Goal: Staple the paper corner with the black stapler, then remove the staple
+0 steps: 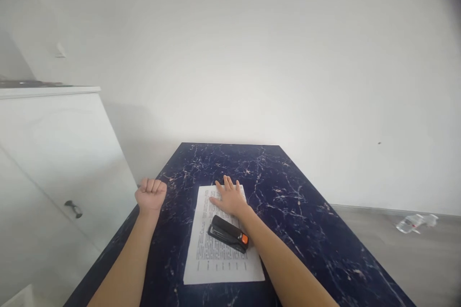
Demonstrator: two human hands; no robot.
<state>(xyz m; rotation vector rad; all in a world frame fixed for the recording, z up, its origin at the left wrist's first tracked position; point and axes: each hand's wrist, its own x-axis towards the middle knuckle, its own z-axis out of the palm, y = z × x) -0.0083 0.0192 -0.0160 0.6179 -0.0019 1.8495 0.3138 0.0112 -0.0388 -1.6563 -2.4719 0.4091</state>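
The paper point(216, 260) lay flat on the near part of the dark blue table point(298, 230). A black stapler point(227, 233) rested on the paper. The right hand point(230, 199), spread and gripping nothing, lay over the paper's far end. The left hand point(150, 194) was closed in a fist, left of the paper.

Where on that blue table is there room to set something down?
Bare tabletop lies right of the right forearm, and beyond the paper toward the wall. A narrower strip runs between paper and left forearm. The paper itself is crowded: right hand and stapler.
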